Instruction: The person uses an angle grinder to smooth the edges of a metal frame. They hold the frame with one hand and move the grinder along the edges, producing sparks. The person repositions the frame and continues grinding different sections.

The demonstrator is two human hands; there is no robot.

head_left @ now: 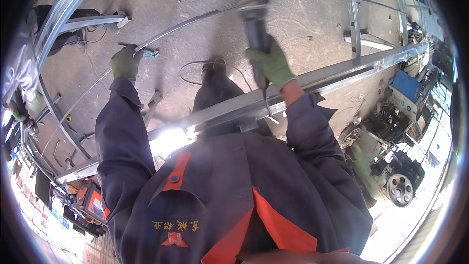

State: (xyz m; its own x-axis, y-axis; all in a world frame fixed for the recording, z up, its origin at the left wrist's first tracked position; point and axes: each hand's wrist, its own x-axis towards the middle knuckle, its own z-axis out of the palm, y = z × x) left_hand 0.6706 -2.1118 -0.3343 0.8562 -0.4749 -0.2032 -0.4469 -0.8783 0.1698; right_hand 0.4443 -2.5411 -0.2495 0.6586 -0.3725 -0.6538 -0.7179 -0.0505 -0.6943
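My right hand point(272, 62), in a green glove, is wrapped round the body of a dark angle grinder point(257, 32). The tool is held upright in the picture, its head pointing away from me and smeared by motion. A cord trails from its near end. My left hand point(125, 64), also gloved in green, is closed round a thin metal rail point(183, 23) that curves across the view. Just beside that hand lies a small teal object point(151, 54) whose kind I cannot make out. The grinder's head is close to the rail's far stretch; contact cannot be told.
A thick metal beam point(337, 71) crosses in front of my body. At the far left, another person's grey sleeve point(22, 76) shows near the frame point(58, 19). Machinery with a wheel point(399, 189) and a blue-topped box point(406, 87) stand right. A red-and-black machine point(90, 201) is lower left.
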